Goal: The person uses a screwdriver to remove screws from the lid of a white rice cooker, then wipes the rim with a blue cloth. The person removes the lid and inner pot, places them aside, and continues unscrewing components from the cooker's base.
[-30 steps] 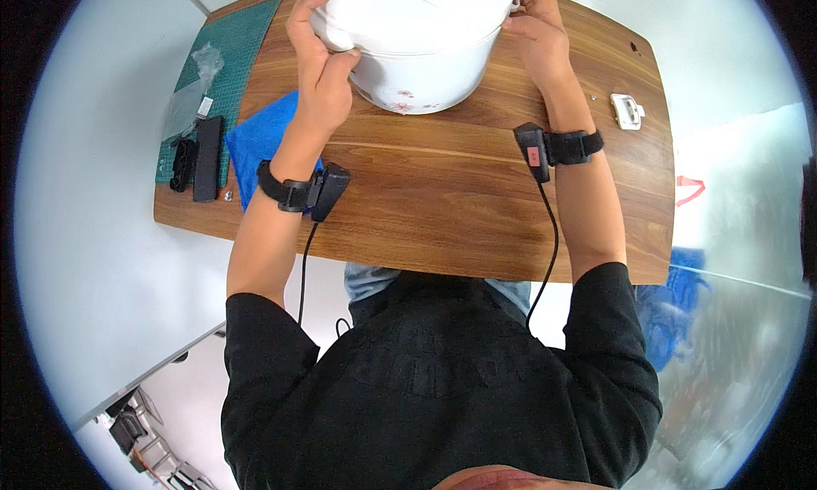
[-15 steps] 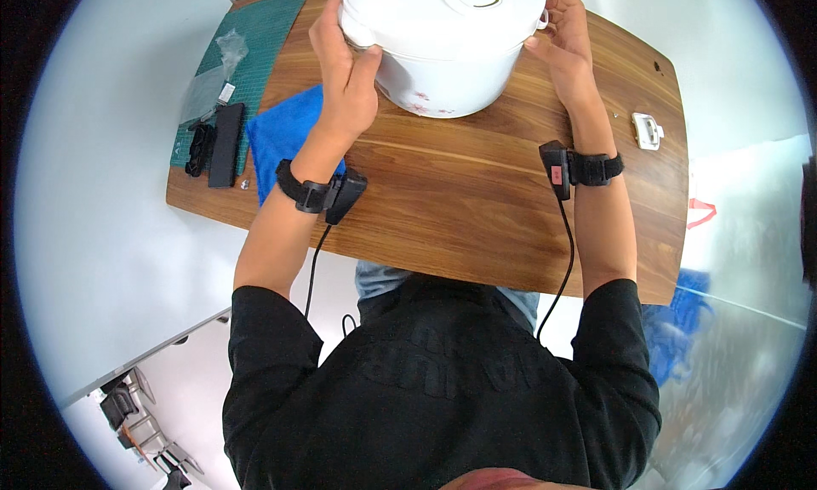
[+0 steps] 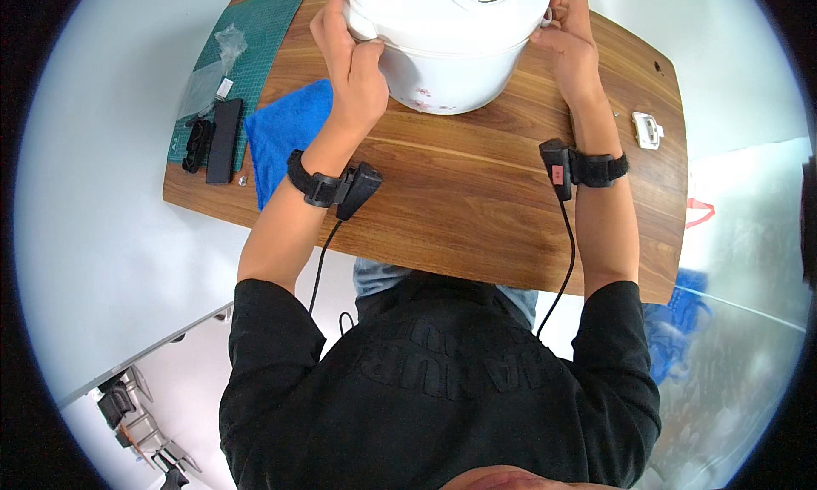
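Observation:
A white rice cooker with small pink flowers on its side is at the far middle of the table, its lid on top. The upper edge of the picture cuts off its far part. My left hand clasps its left side, thumb at the rim under the lid and fingers reaching up along the side. My right hand is closed at the right side, by a small white lug, with the thumb near the rim. Some fingertips are hidden behind the cooker. Each wrist wears a black strapped device.
A blue cloth lies left of the cooker. On the green cutting mat are clear plastic bags, with a dark case by its near end. A small white part sits on the right of the wooden table.
My left hand and forearm have shifted slightly right, and the cooker has shifted slightly right and up in the picture. Both hands keep their hold.

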A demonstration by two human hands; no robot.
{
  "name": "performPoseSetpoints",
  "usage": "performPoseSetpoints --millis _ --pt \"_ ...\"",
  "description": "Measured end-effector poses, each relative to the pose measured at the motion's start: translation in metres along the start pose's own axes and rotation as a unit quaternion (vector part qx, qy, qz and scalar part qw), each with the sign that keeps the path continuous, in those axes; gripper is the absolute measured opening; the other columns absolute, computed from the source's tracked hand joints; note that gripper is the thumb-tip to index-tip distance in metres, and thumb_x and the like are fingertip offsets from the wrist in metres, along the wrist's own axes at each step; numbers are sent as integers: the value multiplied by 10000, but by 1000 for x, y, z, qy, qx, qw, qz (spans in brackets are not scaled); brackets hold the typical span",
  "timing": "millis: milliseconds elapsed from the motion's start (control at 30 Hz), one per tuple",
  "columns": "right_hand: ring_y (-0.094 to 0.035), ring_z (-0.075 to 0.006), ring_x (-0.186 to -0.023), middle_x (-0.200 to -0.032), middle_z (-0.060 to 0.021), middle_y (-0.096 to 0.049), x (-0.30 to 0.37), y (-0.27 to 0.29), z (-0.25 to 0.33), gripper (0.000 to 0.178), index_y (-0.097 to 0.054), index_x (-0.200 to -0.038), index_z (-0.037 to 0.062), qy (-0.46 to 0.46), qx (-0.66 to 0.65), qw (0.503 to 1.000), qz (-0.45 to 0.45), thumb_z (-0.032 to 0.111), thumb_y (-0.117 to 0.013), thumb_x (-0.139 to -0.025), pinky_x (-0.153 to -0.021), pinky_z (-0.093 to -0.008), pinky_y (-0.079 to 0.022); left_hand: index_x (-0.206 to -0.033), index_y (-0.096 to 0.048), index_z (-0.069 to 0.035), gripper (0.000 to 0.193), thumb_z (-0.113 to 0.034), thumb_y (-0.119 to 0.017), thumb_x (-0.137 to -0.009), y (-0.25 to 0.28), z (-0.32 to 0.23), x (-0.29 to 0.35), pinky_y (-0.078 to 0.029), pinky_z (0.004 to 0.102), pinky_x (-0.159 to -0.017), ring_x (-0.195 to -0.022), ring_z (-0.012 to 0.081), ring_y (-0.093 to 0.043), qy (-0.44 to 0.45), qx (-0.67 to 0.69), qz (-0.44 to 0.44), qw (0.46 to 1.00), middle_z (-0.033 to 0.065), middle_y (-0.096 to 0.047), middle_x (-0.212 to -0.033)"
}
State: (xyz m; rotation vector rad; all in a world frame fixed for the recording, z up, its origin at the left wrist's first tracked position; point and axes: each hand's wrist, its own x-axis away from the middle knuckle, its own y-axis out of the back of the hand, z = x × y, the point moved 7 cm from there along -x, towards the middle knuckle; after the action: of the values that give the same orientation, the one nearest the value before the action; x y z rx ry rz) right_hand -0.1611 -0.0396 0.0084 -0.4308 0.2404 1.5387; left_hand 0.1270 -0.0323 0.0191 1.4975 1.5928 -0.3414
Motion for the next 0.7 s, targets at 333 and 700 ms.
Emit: performPoseSetpoints --millis 333,700 --pt "-500 -247 -1138 -1248 -98 -511 -3 -6 16 802 -367 -1506 105 -85 45 995 20 -108 -532 -750 -924 -350 -492 -1561 -339 -48 673 -64 -442 -896 0 2 -7 -256 409 -1207 -1394 268 -369 8 75 25 997 155 -360 -1521" --pt "-392 -240 -1371 -1486 -97 -430 -8 -8 -17 857 -281 -1571 108 74 -90 987 107 -13 -673 -819 -1151 -392 -313 -1620 -130 1 748 -136 -476 -971 -9 14 4 -184 481 -1229 -1443 328 -270 101 156 16 982 216 -261 -1540"
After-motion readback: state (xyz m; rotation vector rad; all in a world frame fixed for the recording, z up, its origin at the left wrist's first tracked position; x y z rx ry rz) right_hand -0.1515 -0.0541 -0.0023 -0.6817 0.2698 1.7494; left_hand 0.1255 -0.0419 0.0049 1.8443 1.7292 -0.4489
